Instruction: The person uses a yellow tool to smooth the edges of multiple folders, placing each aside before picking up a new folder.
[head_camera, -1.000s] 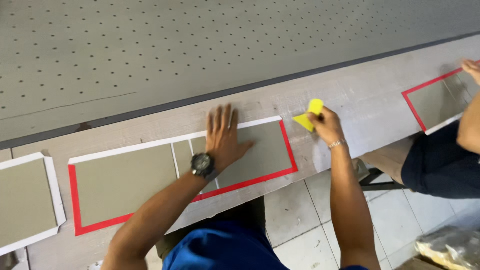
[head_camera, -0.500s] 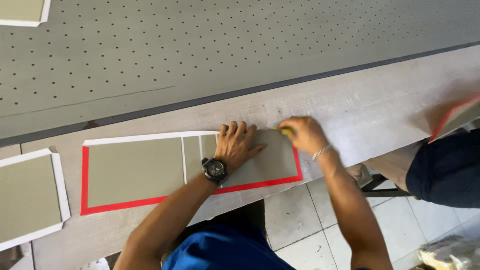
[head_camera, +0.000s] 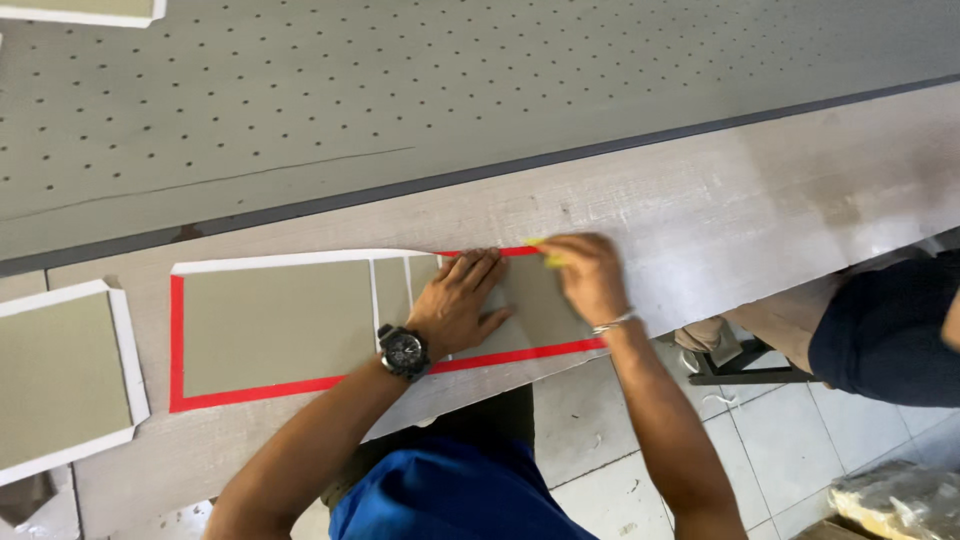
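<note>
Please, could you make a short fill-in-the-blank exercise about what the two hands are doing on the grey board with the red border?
1. The left hand lies flat on the grey board, and its wrist wears a black ____.
2. The right hand presses a small ____ tool against the board's top edge.
3. The border strip on the board's left side is ____ in colour.
4. The right wrist wears a thin ____.

Missing words: watch; yellow; red; bracelet
</note>
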